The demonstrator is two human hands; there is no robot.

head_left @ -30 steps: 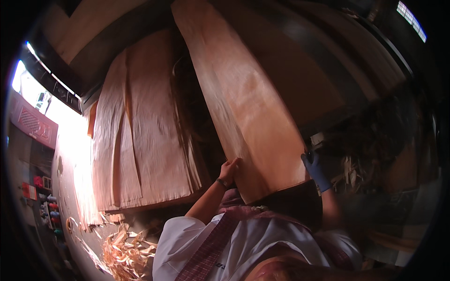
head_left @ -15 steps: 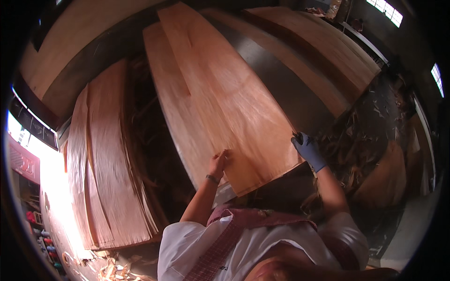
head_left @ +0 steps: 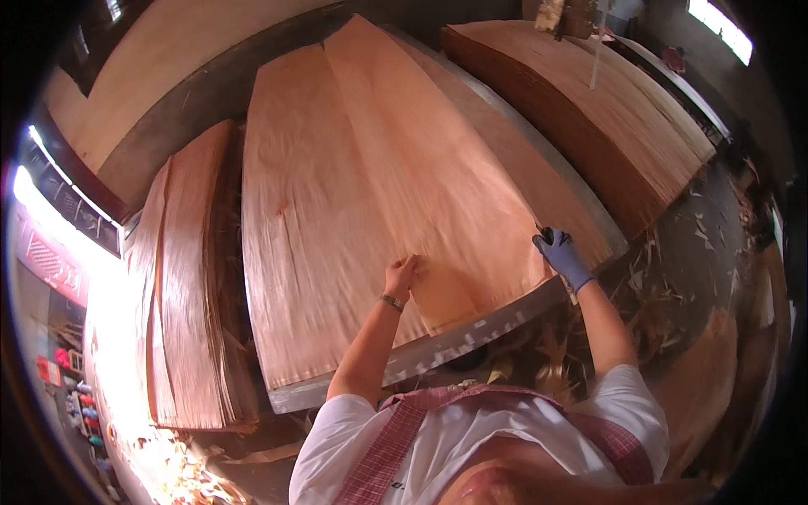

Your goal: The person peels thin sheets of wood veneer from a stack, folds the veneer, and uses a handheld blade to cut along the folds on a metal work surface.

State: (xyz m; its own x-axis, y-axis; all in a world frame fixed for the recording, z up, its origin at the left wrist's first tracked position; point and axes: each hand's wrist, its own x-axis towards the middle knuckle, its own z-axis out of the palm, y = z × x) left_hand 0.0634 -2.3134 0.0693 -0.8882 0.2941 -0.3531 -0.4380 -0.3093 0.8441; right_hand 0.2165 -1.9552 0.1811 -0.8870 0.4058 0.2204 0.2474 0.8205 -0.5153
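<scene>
A long, thin sheet of reddish wood veneer [head_left: 454, 194] is held between my hands, reaching away to the table's far end. My bare left hand [head_left: 402, 276], with a band on its wrist, has its fingers closed at the sheet's near left edge. My right hand [head_left: 560, 254], in a blue glove with dark fingertips, grips the near right edge, which looks slightly raised. Below and to the left, another wide veneer sheet [head_left: 303, 269] lies flat on the grey table [head_left: 421, 358]. More veneer [head_left: 555, 185] shows beyond the held sheet's right edge.
A stack of veneer [head_left: 185, 278] stands on the left, its layers uneven along the side. Farther back on the right rises a thick veneer stack [head_left: 589, 109]. Torn veneer scraps [head_left: 665, 278] litter the floor at right, with more scraps [head_left: 185, 471] at lower left.
My view has shifted. The veneer now lies spread over a wider part of the table, covering much of the grey surface that showed on the right. Both hands keep their grip.
</scene>
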